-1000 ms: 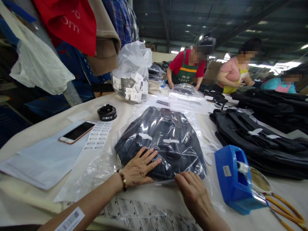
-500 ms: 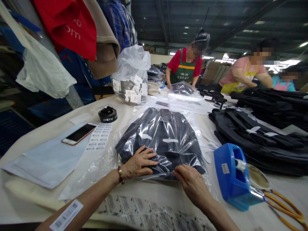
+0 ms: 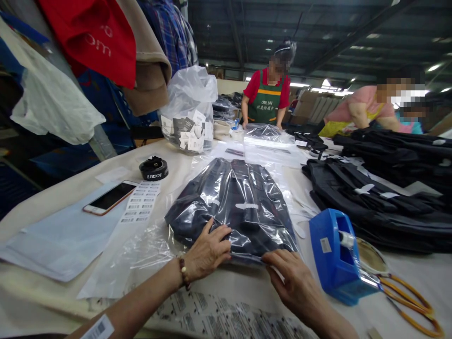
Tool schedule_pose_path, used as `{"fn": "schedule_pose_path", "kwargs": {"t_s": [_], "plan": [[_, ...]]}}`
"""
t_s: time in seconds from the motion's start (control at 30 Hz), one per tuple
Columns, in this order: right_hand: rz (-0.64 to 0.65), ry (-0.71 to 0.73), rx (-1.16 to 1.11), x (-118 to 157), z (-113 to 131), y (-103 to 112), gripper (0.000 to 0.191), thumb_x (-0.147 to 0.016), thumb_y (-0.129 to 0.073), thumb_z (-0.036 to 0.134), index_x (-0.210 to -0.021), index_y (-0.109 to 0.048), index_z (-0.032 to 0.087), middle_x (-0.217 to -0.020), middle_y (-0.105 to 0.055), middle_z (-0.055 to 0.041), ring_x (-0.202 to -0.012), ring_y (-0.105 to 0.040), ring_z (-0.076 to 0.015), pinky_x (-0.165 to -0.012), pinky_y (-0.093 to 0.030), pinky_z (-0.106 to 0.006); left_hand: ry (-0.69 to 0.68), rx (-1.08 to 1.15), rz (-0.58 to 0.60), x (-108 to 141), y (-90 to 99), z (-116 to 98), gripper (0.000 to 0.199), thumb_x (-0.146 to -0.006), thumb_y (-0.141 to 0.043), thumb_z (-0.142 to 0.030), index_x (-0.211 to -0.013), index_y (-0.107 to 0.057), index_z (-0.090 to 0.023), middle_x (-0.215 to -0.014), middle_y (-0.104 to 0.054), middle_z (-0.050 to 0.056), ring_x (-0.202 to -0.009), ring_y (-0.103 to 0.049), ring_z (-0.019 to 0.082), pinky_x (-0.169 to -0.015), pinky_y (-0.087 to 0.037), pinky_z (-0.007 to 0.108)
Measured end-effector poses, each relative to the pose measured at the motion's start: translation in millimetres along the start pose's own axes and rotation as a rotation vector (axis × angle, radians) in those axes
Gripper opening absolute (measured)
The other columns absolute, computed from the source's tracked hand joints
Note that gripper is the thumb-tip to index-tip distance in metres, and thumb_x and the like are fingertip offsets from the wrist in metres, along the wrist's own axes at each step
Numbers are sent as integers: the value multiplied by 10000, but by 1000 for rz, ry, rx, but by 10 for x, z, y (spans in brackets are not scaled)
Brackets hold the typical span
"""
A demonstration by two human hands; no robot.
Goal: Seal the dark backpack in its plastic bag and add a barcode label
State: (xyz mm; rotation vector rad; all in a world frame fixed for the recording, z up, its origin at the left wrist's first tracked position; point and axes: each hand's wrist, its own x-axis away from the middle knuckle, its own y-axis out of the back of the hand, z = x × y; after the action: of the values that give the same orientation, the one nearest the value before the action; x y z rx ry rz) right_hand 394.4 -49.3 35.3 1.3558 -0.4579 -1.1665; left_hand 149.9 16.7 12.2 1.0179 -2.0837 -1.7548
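Note:
A folded black garment in a clear plastic bag [image 3: 243, 207] lies on the table before me. My left hand [image 3: 209, 247], with a beaded bracelet at the wrist, rests on the bag's lower left part, fingers somewhat spread. At the lower right edge, my right hand [image 3: 291, 273] has its fingers bent on the plastic, the thumb beneath, pinching the bag's edge. Glare on the plastic partly hides the garment.
To the right are a blue tape dispenser [image 3: 334, 256], orange-handled scissors [image 3: 411, 301] and black garments [image 3: 370, 207]. On the left lie a phone [image 3: 111, 197], barcode stickers [image 3: 141, 202] and a black roll [image 3: 154, 169]. People stand across the table.
My right hand has shifted slightly right along the bag's lower edge. My left hand has drawn its fingers closer together and lifted its wrist a little. The view has shifted slightly.

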Motion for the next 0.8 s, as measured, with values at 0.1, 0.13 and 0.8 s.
{"fn": "schedule_pose_path", "kwargs": {"t_s": [0.1, 0.13, 0.8], "plan": [[-89, 39, 21, 116, -79, 3, 195, -870, -411, 116, -951, -554, 220, -741, -606, 2, -651, -558, -138, -609, -417, -281, -22, 7, 9, 15, 8, 23, 115, -872, -553, -248, -800, -585, -164, -1254, -543, 129, -1222, -469, 275, -1041, -240, 659], [-113, 34, 26, 143, -102, -12, 194, -879, -404, 120, -968, -548, 215, -752, -611, 0, -657, -562, -136, -617, -424, -279, -22, 2, 5, 20, 7, 21, 126, -877, -544, -250, -795, -584, -163, -1253, -544, 130, -1221, -471, 276, -1040, -244, 659], [-160, -54, 8, 308, -110, -39, 112, -896, -481, 220, -812, -554, 219, -732, -585, 17, -684, -543, -124, -650, -375, -278, -57, -74, -99, 40, -72, 64, 219, -914, -444, -209, -758, -590, -163, -1233, -572, 109, -1186, -515, 229, -1091, -224, 590]]}}
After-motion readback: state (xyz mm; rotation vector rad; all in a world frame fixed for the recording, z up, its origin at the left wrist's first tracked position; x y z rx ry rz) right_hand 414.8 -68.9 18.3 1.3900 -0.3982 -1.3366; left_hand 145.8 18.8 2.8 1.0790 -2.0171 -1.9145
